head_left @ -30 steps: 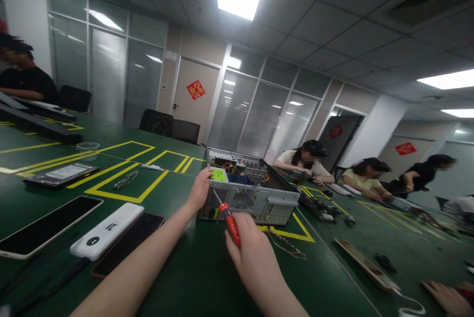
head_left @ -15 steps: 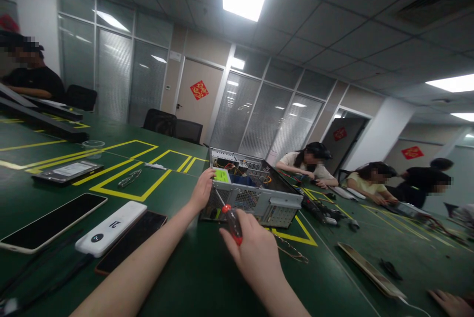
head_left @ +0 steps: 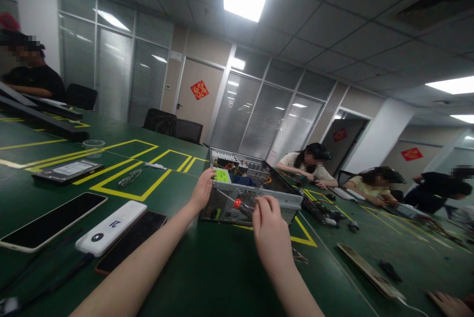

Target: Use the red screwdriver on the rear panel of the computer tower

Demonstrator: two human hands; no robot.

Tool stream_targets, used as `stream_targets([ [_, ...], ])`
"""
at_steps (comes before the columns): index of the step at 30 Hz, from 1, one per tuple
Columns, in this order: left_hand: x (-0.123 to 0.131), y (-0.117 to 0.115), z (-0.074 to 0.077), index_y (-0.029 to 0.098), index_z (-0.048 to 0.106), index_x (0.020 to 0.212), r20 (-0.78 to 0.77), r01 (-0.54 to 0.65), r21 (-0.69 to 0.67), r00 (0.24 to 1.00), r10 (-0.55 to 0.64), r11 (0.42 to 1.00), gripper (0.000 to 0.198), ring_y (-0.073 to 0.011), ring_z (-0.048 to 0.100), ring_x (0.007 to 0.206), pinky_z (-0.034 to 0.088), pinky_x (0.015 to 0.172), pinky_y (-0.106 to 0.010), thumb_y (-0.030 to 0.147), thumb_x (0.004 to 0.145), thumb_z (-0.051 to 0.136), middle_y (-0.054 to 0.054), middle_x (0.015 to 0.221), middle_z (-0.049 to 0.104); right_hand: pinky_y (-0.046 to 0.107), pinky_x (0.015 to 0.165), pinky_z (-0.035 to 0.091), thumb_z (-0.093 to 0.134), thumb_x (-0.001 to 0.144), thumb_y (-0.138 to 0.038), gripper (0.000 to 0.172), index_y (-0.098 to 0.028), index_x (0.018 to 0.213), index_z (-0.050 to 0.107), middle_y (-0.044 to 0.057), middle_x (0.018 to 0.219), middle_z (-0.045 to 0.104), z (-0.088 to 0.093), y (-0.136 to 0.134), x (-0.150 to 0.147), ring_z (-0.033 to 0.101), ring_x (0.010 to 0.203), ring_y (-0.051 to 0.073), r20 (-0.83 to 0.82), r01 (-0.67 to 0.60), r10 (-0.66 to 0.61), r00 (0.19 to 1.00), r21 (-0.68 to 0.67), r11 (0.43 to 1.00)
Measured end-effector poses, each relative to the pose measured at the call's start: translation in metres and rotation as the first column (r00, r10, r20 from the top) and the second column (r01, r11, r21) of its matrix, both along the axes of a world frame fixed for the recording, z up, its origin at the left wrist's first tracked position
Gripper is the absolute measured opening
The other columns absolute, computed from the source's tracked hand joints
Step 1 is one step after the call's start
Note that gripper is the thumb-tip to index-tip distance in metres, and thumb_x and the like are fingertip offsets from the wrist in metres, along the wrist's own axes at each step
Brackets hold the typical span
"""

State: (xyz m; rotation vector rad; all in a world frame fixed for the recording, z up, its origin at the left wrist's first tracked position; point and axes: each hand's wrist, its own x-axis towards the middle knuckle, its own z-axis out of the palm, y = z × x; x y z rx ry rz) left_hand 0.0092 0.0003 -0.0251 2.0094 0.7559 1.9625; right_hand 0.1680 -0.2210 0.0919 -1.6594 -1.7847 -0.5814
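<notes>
An opened computer case (head_left: 274,197) lies on the green table, its perforated metal back towards me. At its left corner sits a box with a bright green label (head_left: 222,176), which looks like a power supply. My left hand (head_left: 203,192) grips that box at the corner, fingertips at the label. In my right hand (head_left: 272,225) is a screwdriver (head_left: 244,206) with a red and dark handle, held by the handle's end. Its shaft slants up left to the case's back near my left fingers; whether the tip sits in a screw cannot be made out.
On the left lie a hard drive (head_left: 68,171), a phone (head_left: 54,220), a white power bank (head_left: 111,228), a dark phone (head_left: 131,240) and a clear plastic cup (head_left: 93,148). A phone on a cable (head_left: 370,270) lies right. Other people (head_left: 307,161) sit around the table.
My right hand has moved right and turned, shifting from around the screwdriver's handle to its end. The screwdriver now lies flatter, its handle swung right and up. My left hand stays put.
</notes>
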Motion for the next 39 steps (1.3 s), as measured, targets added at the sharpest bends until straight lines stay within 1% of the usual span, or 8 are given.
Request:
stream_targets([
  [4,-0.001,-0.001,0.001,0.022,0.063,0.114,-0.005,0.003,0.011,1.0,-0.003,1.0,0.048,-0.0247,0.054,0.135,0.041,0.119,-0.05,0.054,0.104,0.028,-0.012,0.132,0.065,0.029,0.06,0.051,0.046,0.099,-0.024,0.025,-0.016,0.116,0.062,0.014,0.119,0.066,-0.002,-0.004,-0.01,0.071,0.076,0.021,0.057,0.054,-0.046,0.997,-0.15,0.987],
  [9,-0.002,0.0,0.001,0.022,0.063,0.113,0.011,0.009,0.026,1.0,-0.009,1.0,0.047,-0.0256,0.055,0.133,0.042,0.117,-0.05,0.053,0.104,0.029,-0.012,0.129,0.066,0.028,0.064,0.054,0.065,0.081,-0.009,0.029,-0.019,0.109,0.063,0.011,0.118,0.063,-0.009,-0.027,-0.034,0.071,0.077,0.019,0.131,-0.14,0.195,0.972,-0.343,0.929],
  [14,-0.001,-0.001,0.0,0.022,0.063,0.112,0.007,0.002,0.029,1.0,-0.002,1.0,0.047,-0.0258,0.055,0.134,0.042,0.117,-0.05,0.052,0.104,0.028,-0.012,0.13,0.065,0.028,0.077,0.056,0.057,0.088,-0.008,0.025,-0.019,0.109,0.065,0.011,0.116,0.066,-0.018,-0.022,-0.032,0.071,0.089,0.019,0.088,-0.346,0.363,0.927,-0.168,0.923],
  [17,0.0,-0.001,0.001,0.021,0.063,0.113,0.001,-0.005,0.036,1.0,0.005,0.999,0.048,-0.0255,0.055,0.134,0.042,0.117,-0.05,0.052,0.104,0.027,-0.012,0.13,0.066,0.029,0.073,0.056,0.054,0.096,-0.02,0.024,-0.014,0.118,0.062,0.013,0.106,0.07,-0.014,-0.012,-0.023,0.072,0.086,0.021,0.025,-0.259,0.261,0.965,-0.054,0.964],
  [22,0.0,0.001,0.001,0.021,0.062,0.115,-0.01,-0.021,0.048,1.0,0.022,0.999,0.048,-0.0247,0.055,0.134,0.043,0.117,-0.05,0.052,0.105,0.026,-0.012,0.13,0.066,0.032,0.065,0.054,0.056,0.097,-0.032,0.02,-0.015,0.099,0.067,0.011,0.085,0.072,-0.003,-0.014,-0.025,0.072,0.076,0.026,0.038,0.022,-0.012,0.999,-0.271,0.962],
  [26,0.0,0.001,0.0,0.021,0.063,0.112,-0.007,-0.033,0.048,0.999,0.033,0.998,0.048,-0.0248,0.056,0.132,0.044,0.116,-0.05,0.051,0.105,0.026,-0.012,0.129,0.066,0.03,0.065,0.054,0.065,0.087,-0.014,0.041,-0.017,0.128,0.06,0.013,0.108,0.071,-0.01,-0.027,-0.04,0.073,0.08,0.024,0.07,-0.03,0.063,0.996,-0.397,0.917],
  [30,-0.001,0.001,-0.001,0.021,0.063,0.112,-0.01,-0.036,0.046,0.999,0.037,0.998,0.047,-0.0251,0.056,0.133,0.043,0.116,-0.05,0.05,0.105,0.027,-0.012,0.129,0.066,0.028,0.072,0.054,0.058,0.086,-0.004,0.035,-0.019,0.117,0.065,0.015,0.128,0.064,-0.013,-0.027,-0.042,0.073,0.088,0.022,0.066,-0.085,0.118,0.991,-0.374,0.924],
  [39,-0.001,-0.001,0.001,0.021,0.063,0.112,-0.007,-0.025,0.027,1.0,0.026,0.999,0.047,-0.0255,0.055,0.134,0.043,0.116,-0.05,0.051,0.104,0.028,-0.012,0.129,0.066,0.032,0.067,0.047,0.039,0.104,-0.036,0.034,-0.017,0.096,0.066,0.013,0.086,0.073,0.007,-0.008,-0.018,0.072,0.082,0.027,0.083,0.176,-0.156,0.984,-0.427,0.887],
])
